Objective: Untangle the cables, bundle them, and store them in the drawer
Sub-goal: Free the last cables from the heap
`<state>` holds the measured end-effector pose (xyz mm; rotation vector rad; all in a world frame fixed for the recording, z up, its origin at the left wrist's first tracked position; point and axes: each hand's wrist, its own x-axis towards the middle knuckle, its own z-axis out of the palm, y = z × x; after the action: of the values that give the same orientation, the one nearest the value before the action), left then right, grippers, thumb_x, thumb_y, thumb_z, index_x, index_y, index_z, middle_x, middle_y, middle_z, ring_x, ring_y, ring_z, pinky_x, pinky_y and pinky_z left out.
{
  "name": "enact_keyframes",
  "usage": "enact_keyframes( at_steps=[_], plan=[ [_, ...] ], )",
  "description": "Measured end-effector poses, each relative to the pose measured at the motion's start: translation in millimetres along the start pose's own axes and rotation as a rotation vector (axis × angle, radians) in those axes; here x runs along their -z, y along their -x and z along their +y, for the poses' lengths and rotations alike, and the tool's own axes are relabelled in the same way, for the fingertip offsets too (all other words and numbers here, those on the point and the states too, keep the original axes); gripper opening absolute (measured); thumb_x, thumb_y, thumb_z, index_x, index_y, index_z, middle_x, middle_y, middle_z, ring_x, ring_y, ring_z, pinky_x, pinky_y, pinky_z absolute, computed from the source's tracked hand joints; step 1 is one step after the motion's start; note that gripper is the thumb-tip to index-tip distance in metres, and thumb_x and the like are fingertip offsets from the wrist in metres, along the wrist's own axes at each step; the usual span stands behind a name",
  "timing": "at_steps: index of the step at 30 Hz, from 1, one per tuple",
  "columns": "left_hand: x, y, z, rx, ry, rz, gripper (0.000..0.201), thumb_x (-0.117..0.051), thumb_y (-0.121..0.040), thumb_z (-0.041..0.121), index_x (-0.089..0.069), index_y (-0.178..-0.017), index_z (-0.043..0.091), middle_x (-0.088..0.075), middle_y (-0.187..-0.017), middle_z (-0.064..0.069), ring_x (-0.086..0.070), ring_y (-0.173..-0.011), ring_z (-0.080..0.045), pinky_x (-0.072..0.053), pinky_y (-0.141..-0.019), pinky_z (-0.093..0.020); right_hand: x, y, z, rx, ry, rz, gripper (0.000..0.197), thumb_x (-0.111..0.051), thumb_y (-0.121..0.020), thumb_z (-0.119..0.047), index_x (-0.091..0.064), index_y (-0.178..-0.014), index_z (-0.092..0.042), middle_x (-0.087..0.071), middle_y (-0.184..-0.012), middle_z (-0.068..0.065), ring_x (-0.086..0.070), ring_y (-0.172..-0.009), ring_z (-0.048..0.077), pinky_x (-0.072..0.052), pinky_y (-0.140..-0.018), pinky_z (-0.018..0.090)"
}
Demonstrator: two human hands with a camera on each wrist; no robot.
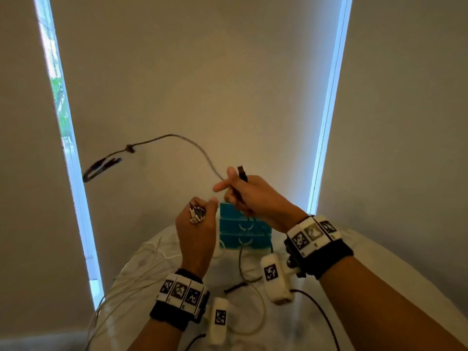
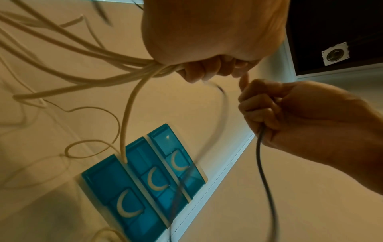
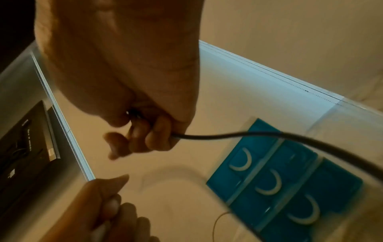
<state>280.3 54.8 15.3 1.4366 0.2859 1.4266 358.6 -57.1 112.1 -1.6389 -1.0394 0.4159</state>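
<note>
My left hand (image 1: pixel 200 211) grips a bunch of white cables (image 2: pixel 99 65) near their plug ends (image 1: pixel 196 214); the strands trail down to the left over the table. My right hand (image 1: pixel 233 191), just right of it and higher, grips a black cable (image 3: pixel 248 135) in its fist. The cable's plug (image 1: pixel 242 172) sticks up above the thumb. A thin cable (image 1: pixel 177 136) arcs from this hand up and left through the air to a dark, blurred end (image 1: pixel 101 165). Behind the hands stands a blue three-drawer unit (image 1: pixel 243 231) with all drawers closed.
A white table (image 1: pixel 367 252) carries loose white cable loops (image 1: pixel 141 262) at the left and a black cable (image 1: pixel 240 264) in the middle with a dark plug end (image 1: pixel 234 287). Pale blinds and two bright window strips (image 1: pixel 326 122) stand behind it.
</note>
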Motion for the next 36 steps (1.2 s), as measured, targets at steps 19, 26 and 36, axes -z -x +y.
enact_keyframes(
  at_steps=[19, 26, 36],
  plan=[
    [-14.4, 20.2, -11.1, 0.391, -0.174, -0.613, 0.081, -0.061, -0.086, 0.083, -0.070, -0.095, 0.004, -0.055, -0.065, 0.001, -0.042, -0.050, -0.005, -0.037, -0.050, -0.021, 3.6, 84.7, 134.8, -0.268, -0.441, 0.308, 0.057, -0.044, -0.106, -0.065, -0.052, -0.078, -0.016, -0.039, -0.056, -0.001, -0.031, -0.045, 0.012, -0.025, -0.042, 0.024],
    [-18.7, 21.1, -16.9, 0.555, 0.029, -0.596, 0.084, -0.052, -0.084, 0.090, -0.067, -0.110, 0.011, -0.038, -0.065, 0.005, -0.030, -0.053, -0.009, -0.024, -0.048, -0.024, -6.1, 91.6, 136.6, -0.019, -0.583, 0.248, 0.029, -0.042, -0.116, -0.016, -0.060, -0.137, -0.008, -0.080, -0.120, 0.013, -0.074, -0.087, 0.020, -0.057, -0.067, 0.027],
    [-10.3, 20.8, -24.2, 0.502, -0.003, -0.819, 0.056, -0.087, -0.083, 0.052, -0.068, -0.121, 0.016, -0.078, -0.102, -0.003, -0.070, -0.093, -0.019, -0.055, -0.080, -0.038, -11.7, 92.7, 139.0, -0.087, -0.084, 0.183, 0.027, -0.053, -0.114, -0.024, -0.072, -0.120, -0.005, -0.079, -0.088, 0.008, -0.061, -0.051, 0.010, -0.047, -0.048, 0.019]
  ],
)
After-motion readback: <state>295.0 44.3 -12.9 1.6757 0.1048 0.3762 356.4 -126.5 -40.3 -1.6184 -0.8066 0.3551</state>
